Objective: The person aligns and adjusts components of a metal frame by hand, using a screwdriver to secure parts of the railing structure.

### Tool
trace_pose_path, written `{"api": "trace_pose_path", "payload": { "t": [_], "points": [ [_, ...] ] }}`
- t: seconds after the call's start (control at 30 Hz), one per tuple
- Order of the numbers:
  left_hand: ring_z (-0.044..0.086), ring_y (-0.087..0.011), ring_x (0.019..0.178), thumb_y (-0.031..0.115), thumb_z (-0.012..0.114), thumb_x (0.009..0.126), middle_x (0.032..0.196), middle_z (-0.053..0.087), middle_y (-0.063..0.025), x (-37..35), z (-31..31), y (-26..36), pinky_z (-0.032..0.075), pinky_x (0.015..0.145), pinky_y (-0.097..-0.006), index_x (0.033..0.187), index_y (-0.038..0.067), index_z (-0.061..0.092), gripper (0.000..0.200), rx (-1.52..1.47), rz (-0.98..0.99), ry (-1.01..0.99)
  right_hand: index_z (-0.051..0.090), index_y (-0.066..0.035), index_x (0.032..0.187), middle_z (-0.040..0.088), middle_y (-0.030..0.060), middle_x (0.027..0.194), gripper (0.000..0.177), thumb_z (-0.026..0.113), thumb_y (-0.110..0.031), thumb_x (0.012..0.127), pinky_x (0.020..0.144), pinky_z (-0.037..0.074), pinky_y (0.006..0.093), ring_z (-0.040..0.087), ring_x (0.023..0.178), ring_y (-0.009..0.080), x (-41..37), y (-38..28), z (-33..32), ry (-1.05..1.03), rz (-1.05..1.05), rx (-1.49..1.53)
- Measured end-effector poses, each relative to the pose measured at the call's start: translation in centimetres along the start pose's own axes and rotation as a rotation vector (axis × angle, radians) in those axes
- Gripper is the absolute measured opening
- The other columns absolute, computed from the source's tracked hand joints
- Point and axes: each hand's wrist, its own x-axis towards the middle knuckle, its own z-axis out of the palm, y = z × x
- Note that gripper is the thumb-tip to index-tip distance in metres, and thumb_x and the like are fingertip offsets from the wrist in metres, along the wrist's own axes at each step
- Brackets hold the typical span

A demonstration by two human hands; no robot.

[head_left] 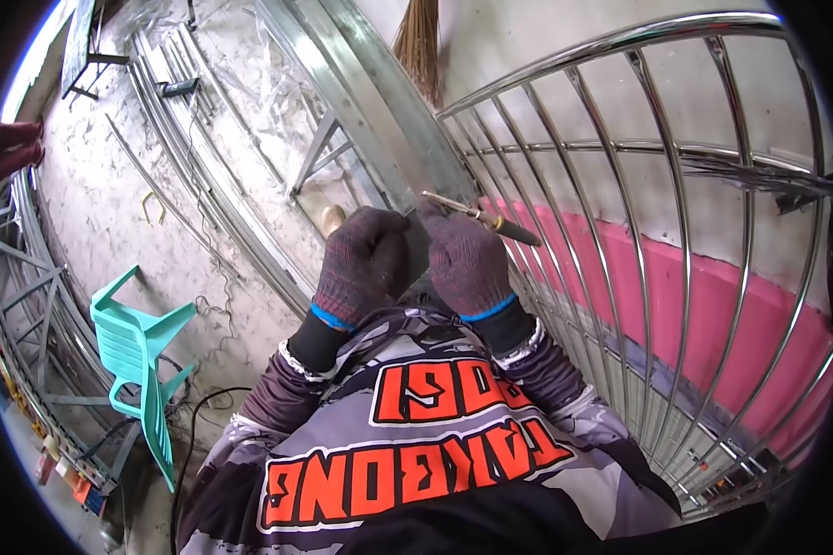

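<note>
Both my hands wear dark knitted gloves with blue cuffs and sit close together in front of my chest. My left hand [366,264] is closed, its fingertips curled towards the right hand; whatever they hold, if anything, is hidden. My right hand [469,262] is closed around a slim tool [518,230] with a metal shaft and a dark handle with a yellowish band. The shaft points up and left, and the handle sticks out to the right. Just beyond my hands is a long metal beam [366,88].
A curved shiny metal railing [611,146] stands close on my right, before a pink and white wall. Long metal bars [180,153] lie on the floor to the left, near a teal plastic chair [125,342]. A broom [419,51] leans at the back.
</note>
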Motion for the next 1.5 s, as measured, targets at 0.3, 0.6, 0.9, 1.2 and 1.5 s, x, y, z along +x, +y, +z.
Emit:
{"api": "trace_pose_path", "payload": {
  "t": [0.3, 0.6, 0.9, 1.2, 1.5],
  "points": [
    [0.077, -0.0322, 0.096, 0.01, 0.062, 0.101, 0.097, 0.076, -0.0145, -0.2, 0.3, -0.8, 0.059, 0.088, -0.0414, 0.113, 0.007, 0.076, 0.019, 0.084, 0.034, -0.025, 0.075, -0.012, 0.134, 0.067, 0.0179, 0.081, 0.044, 0.064, -0.009, 0.091, 0.065, 0.056, 0.0509, 0.07, 0.076, 0.0396, -0.8, 0.1, -0.9, -0.005, 0.052, 0.082],
    [0.068, -0.0119, 0.083, 0.001, 0.061, 0.102, 0.092, 0.074, -0.0068, -0.9, 1.4, -0.8, 0.056, 0.075, -0.0304, 0.113, -0.001, 0.074, 0.017, 0.184, 0.127, -0.028, 0.078, -0.006, 0.126, 0.07, 0.0207, 0.087, 0.035, 0.063, -0.01, 0.094, 0.069, 0.056, 0.0496, 0.07, 0.081, 0.0409, -1.7, 1.1, -0.6, 0.017, 0.096, 0.191],
    [0.078, -0.0321, 0.098, 0.017, 0.064, 0.102, 0.099, 0.078, -0.0176, -1.3, 1.6, -0.9, 0.058, 0.088, -0.0361, 0.113, 0.007, 0.075, 0.018, 0.162, 0.031, -0.01, 0.077, -0.002, 0.126, 0.072, 0.023, 0.091, 0.034, 0.059, -0.006, 0.097, 0.074, 0.056, 0.0486, 0.07, 0.084, 0.0436, -2.1, 1.1, -1.0, -0.099, 0.155, 0.117],
    [0.07, -0.0175, 0.087, 0.004, 0.063, 0.102, 0.092, 0.071, -0.0097, -1.7, 1.8, 0.4, 0.055, 0.076, -0.0336, 0.105, -0.001, 0.074, 0.012, 0.297, 0.287, -0.103, 0.074, -0.007, 0.136, 0.063, 0.0191, 0.079, 0.047, 0.061, -0.005, 0.091, 0.065, 0.054, 0.0502, 0.068, 0.076, 0.0399, -3.6, 1.0, -2.9, -0.057, 0.085, 0.212],
    [0.075, -0.0373, 0.104, 0.016, 0.064, 0.102, 0.105, 0.076, -0.0159, -0.2, 0.8, 0.1, 0.056, 0.096, -0.0433, 0.113, 0.006, 0.075, 0.019, 0.228, 0.173, -0.039, 0.075, -0.009, 0.135, 0.066, 0.0197, 0.081, 0.048, 0.063, -0.005, 0.089, 0.069, 0.056, 0.0512, 0.068, 0.077, 0.04, -1.4, 1.3, -0.5, -0.025, 0.059, 0.156]
  ]
}}
